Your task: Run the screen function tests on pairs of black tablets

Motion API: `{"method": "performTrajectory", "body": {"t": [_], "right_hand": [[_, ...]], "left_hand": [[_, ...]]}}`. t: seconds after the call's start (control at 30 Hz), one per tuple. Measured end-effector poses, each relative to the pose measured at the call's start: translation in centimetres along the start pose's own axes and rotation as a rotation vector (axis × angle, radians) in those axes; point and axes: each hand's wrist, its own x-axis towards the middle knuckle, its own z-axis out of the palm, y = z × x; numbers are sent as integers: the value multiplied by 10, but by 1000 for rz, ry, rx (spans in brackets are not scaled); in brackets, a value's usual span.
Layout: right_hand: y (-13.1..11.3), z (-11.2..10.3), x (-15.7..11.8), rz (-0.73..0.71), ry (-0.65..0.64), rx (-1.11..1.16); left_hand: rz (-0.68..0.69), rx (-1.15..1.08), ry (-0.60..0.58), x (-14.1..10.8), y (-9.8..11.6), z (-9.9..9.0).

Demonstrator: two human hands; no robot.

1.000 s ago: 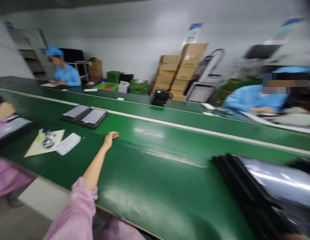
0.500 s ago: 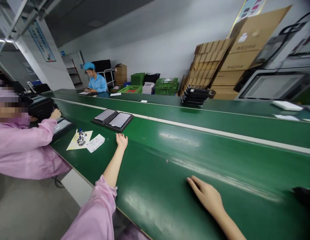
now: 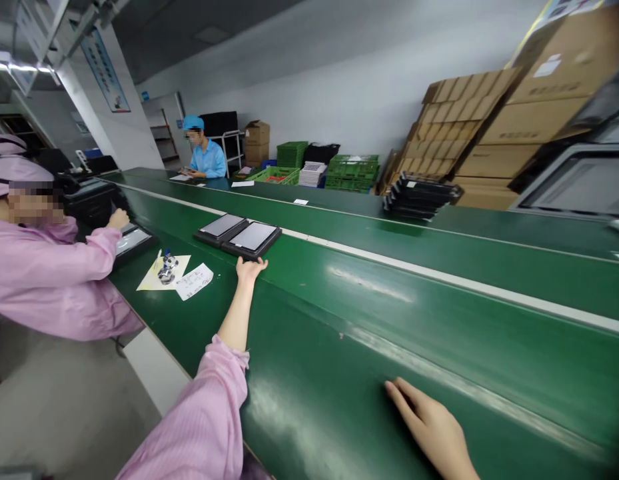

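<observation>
My left hand (image 3: 251, 267) reaches out at the near edge of a black tray (image 3: 243, 253) holding a flat grey screen panel (image 3: 255, 236). Its fingers are spread, the thumb apart on the right; some fingertips are hidden against the tray's edge. Directly left of that tray lies a second black tray (image 3: 205, 237) with a similar panel (image 3: 222, 225). Low on the right, my right hand (image 3: 432, 423) rests on the green bench (image 3: 319, 373). Its fingers are loosely extended, thumb and forefinger near each other, and nothing shows in them.
Left, a co-worker in pink (image 3: 54, 267) handles a dark framed panel (image 3: 132, 241). Nearby lie a handwritten paper (image 3: 194, 281) and shiny round items (image 3: 168, 269) on a yellow sheet. A raised pale strip (image 3: 389, 261) runs along the bench. Black trays (image 3: 416, 198) are stacked at the back.
My left hand has moved forward to the tray's near edge, its thumb now spread outward. My right hand stays low on the bench. The view has turned slightly left.
</observation>
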Motion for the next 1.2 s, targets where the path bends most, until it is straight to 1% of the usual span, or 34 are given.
{"method": "performTrajectory", "body": {"t": [0.07,0.13,0.23,0.33,0.4,0.47,0.6,0.67,0.7,0.77,0.83,0.9,0.97,1.0,1.03,1.1,1.17,1.2], "right_hand": [[0,0,0,9,-24,-1],[0,0,0,16,-38,3],[-2,2,0,12,-25,4],[-5,3,1,8,15,30],[-6,3,2,6,43,66],[-7,3,3,-1,65,94],[-8,4,3,-17,111,156],[-9,4,1,2,160,282],[-11,4,0,26,181,398],[-18,4,-4,100,187,737],[-30,7,-9,172,102,1140],[-46,14,-13,217,-61,1472],[-63,26,-17,253,-220,1662],[-71,33,-19,280,-235,1711],[-79,40,-23,309,-187,1740],[-90,52,-36,352,35,1746],[-95,59,-58,366,259,1702],[-96,60,-72,368,326,1671]], "left_hand": [[-24,36,30,2,4,0],[0,66,57,4,7,2],[105,91,79,4,7,5],[195,134,77,-3,0,4],[230,175,41,-12,-7,3],[242,221,-20,-24,-16,1],[211,329,-151,-57,-40,-6],[189,379,-211,-78,-52,-13],[176,400,-239,-90,-57,-18],[139,436,-286,-117,-66,-31],[81,467,-323,-147,-77,-48],[-14,531,-375,-182,-90,-69],[-127,624,-438,-220,-106,-91],[-176,671,-465,-240,-115,-102],[-219,711,-488,-261,-124,-112],[-282,753,-522,-300,-140,-131],[-368,785,-574,-332,-146,-149],[-443,816,-609,-345,-144,-157]]}}
